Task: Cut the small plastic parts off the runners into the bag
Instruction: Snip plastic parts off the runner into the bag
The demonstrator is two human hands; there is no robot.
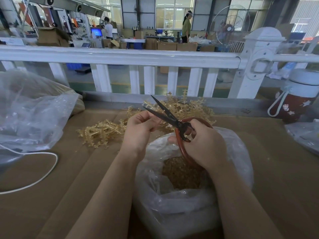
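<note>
My right hand [203, 144] grips the red handles of black-bladed scissors [165, 112], whose blades stand apart and point up and left. My left hand [138, 130] is curled just left of the blades; what its fingers pinch is hidden, likely a runner. Both hands hover over an open clear plastic bag [172, 204] holding several cut amber parts [181, 173]. Piles of amber runners lie behind the hands [189, 107] and to the left [100, 133] on the cardboard-covered table [69, 187].
A large crumpled clear bag [31, 114] sits at the left with a white cord [43, 176] below it. A red bottle with a white lid [296, 100] stands at the right. A white railing [120, 57] runs along the table's far edge.
</note>
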